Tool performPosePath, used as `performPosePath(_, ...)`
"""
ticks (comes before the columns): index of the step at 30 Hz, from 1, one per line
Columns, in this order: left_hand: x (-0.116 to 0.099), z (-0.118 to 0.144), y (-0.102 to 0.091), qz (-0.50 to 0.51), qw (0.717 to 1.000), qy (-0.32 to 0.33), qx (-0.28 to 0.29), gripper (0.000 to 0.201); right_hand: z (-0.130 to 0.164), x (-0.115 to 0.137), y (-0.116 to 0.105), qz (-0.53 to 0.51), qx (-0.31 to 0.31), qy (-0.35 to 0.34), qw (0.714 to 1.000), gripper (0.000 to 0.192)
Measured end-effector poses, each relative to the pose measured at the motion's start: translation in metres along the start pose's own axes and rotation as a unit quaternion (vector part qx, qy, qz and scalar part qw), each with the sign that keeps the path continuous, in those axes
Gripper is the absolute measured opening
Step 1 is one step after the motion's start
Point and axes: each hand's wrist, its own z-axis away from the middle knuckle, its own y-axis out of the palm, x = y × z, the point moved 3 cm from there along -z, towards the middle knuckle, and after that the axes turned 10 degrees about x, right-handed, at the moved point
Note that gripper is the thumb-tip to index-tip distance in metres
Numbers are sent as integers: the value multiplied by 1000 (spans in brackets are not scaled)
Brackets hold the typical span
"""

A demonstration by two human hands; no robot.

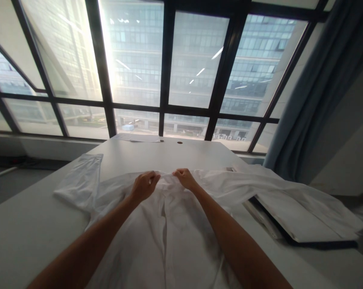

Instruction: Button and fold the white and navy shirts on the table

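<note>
The thin white button-front shirt (166, 224) is laid front-up on the pale grey table (21, 233), its placket running down the middle and its fabric creased. One sleeve is spread toward the left edge; the other is draped to the right over a flat white board (292, 218). The collar end is pinched by both hands: the left hand (143, 185) and the right hand (184, 177) are closed on the cloth, close together.
</note>
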Motion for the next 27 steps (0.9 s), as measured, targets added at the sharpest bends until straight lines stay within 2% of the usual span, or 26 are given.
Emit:
performPosePath(2, -9, -1, -6, 10, 998, 56, -40, 27, 1, 5, -4, -9, -13, -30, 999, 43)
performPosePath(5, -13, -3, -7, 60, 993, 94, -48, 23, 4, 12, -9, -53, -15, -64, 996, 41)
performPosePath(10, 3, -6, -4, 95, 994, 36, -32, 23, 0, 18, -6, -116, -3, -49, 992, 39)
performPosePath(12, 13, -7, -3, 134, 990, 4, -31, 24, -7, 20, -5, -121, 25, -32, 992, 36)
performPosePath(17, 35, -10, 0, 263, 961, -84, -8, 36, -29, 29, -9, -85, 116, 32, 989, 27)
performPosePath(21, 47, -12, 0, 322, 936, -140, 32, 48, -41, 34, -11, -118, 147, 76, 979, 30)
performPosePath(24, 54, -13, 0, 306, 936, -166, 57, 45, -46, 32, -7, -190, 166, 126, 960, 34)
performPosePath(27, 52, -12, -3, 186, 972, -137, 41, 34, -49, 28, -3, -229, 171, 169, 943, 35)
